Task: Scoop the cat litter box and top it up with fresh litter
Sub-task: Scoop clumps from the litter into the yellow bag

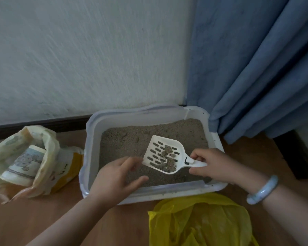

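A white litter box [92, 132] filled with grey-brown litter [132, 139] sits on the floor against the wall. My right hand [212, 166] grips the handle of a white slotted scoop [160, 153], held above the litter with several clumps on its blade. Just left of the scoop's front edge, my left hand [119, 176] hovers over the box's near-left part with fingers spread and relaxed; I cannot tell whether it touches the scoop. A yellow plastic bag [199, 221] lies open on the floor in front of the box.
A pale litter bag [30, 157] with its top open stands to the left of the box, with a yellow and white pack [69, 166] beside it. A blue curtain [256, 68] hangs at the right, touching the box's far right corner. The floor [43, 219] is wooden.
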Demonstrator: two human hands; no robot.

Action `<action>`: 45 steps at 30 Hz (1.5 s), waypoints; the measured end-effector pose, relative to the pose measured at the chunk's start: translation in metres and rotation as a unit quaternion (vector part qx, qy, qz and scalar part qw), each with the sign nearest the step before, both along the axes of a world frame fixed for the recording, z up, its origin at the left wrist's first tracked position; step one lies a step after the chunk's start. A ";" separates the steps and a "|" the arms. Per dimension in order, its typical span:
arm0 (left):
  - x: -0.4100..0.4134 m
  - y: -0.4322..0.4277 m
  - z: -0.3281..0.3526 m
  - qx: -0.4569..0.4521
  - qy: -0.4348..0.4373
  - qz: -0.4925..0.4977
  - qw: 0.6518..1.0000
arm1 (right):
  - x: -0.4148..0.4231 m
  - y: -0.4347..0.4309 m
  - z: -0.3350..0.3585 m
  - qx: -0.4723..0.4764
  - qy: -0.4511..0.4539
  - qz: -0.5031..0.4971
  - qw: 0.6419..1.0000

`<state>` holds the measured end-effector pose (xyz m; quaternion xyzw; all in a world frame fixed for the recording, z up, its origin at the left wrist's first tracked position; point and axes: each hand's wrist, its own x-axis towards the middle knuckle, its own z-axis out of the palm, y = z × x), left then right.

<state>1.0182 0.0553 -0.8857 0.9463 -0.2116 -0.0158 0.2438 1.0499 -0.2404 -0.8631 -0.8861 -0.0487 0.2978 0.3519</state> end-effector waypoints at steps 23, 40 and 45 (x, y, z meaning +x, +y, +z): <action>-0.007 -0.053 -0.006 -0.073 0.063 -0.022 0.995 | -0.105 -0.099 0.011 0.039 0.157 0.054 0.985; -0.003 -0.056 -0.009 -0.088 0.090 -0.006 0.992 | -0.138 -0.093 -0.048 0.053 0.210 0.026 0.976; -0.002 -0.056 -0.010 -0.096 0.108 -0.006 0.990 | -0.139 -0.093 -0.046 0.069 0.225 -0.041 0.971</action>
